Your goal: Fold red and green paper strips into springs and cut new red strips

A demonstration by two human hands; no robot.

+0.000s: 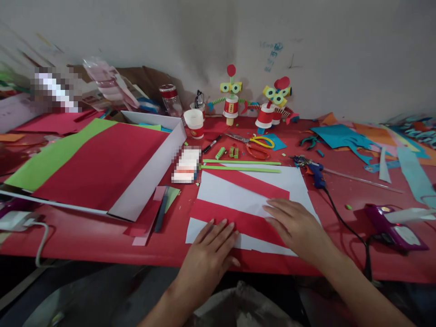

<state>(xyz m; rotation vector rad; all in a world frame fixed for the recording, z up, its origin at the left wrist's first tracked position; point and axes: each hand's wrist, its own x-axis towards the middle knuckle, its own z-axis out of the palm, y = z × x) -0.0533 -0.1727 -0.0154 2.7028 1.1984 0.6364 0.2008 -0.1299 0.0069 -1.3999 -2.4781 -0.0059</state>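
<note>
My left hand (213, 250) lies flat, fingers stretched out, on the lower edge of a wide red paper strip (235, 219). My right hand (299, 229) is open too, its fingertips resting over the right part of that strip and the white paper (218, 188) beneath. Higher on the white sheet, a second red strip (252, 182) slants down to the right. Two thin green paper strips (241, 170) run along the sheet's top edge. Just beyond them are small folded green paper springs (220, 153).
Scissors (262, 141), a black pen (211, 143) and paper cups (195, 125) stand or lie farther back, before paper-cup robot figures (231, 106). At right are a blue glue gun (316, 175) and a purple power strip (391, 227). A box (136, 200) with coloured paper and a utility knife (161, 211) lie left.
</note>
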